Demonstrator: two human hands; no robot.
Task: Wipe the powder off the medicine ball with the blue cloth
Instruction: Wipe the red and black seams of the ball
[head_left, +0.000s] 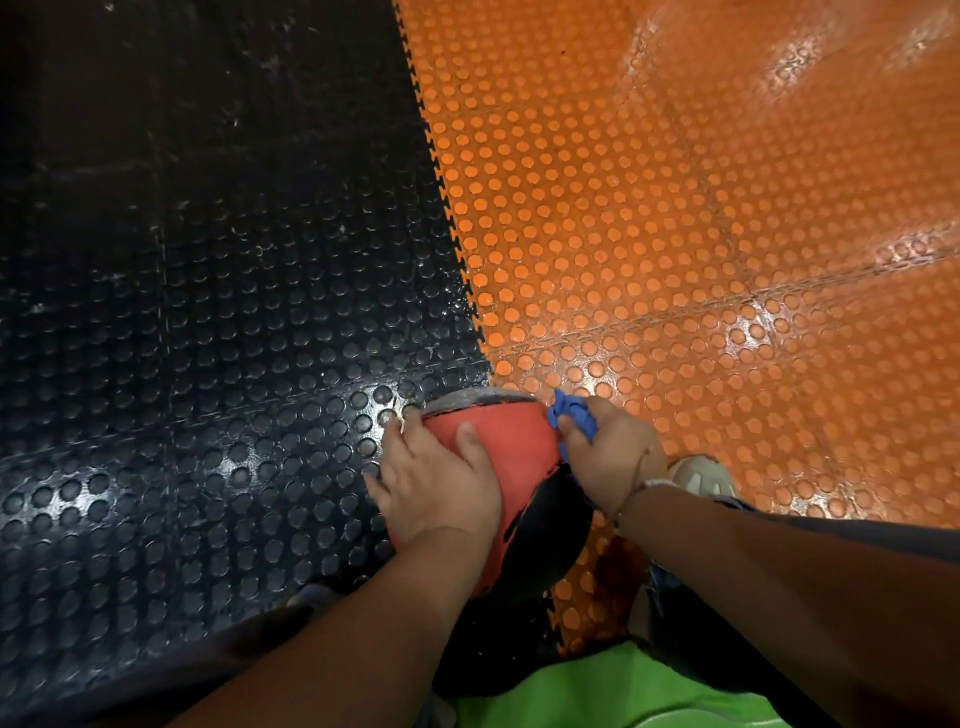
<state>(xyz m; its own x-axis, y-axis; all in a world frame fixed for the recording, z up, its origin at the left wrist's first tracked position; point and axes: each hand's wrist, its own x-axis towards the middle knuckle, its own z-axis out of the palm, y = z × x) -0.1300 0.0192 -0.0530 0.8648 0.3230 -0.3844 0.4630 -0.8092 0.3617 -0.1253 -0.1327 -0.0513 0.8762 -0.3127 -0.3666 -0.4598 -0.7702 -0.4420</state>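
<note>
looking down past a green top (597, 691) at frame bottom, both forearms reach fwd to the medicine ball (514, 436). it's close in front of the person, down at the seam btw black mat (208, 312) and orange mat (675, 208).

left hand (441, 483) lies flat on the ball's left side, fingers spread & mostly straight, thumb up on the red panel: bracing, not gripping. right hand (613, 457) has fingers curled round the bunched blue cloth (571, 410), pressed to the ball's upper right edge. pale powder (478, 397) shows as a greyish band on the far top rim.

handling, my guess: ball prob heavy & firm, won't skid easily but could roll on the studded mat, so it needs a flat-palm brace opp. the wipe. powdered skin likely slick; better to hold on the clean red/black panels. cloth is light & limp, best wadded in the fist.

hidden: ball's underside, far side & the part under the left hand, so can't tell how much powder there is in all, or see floor contact. right fingertips are buried in the cloth. a light shoe (706, 475) peeks out behind the right wrist, mostly covered. far floor is mostly glare, edges bent by the wide lens.
</note>
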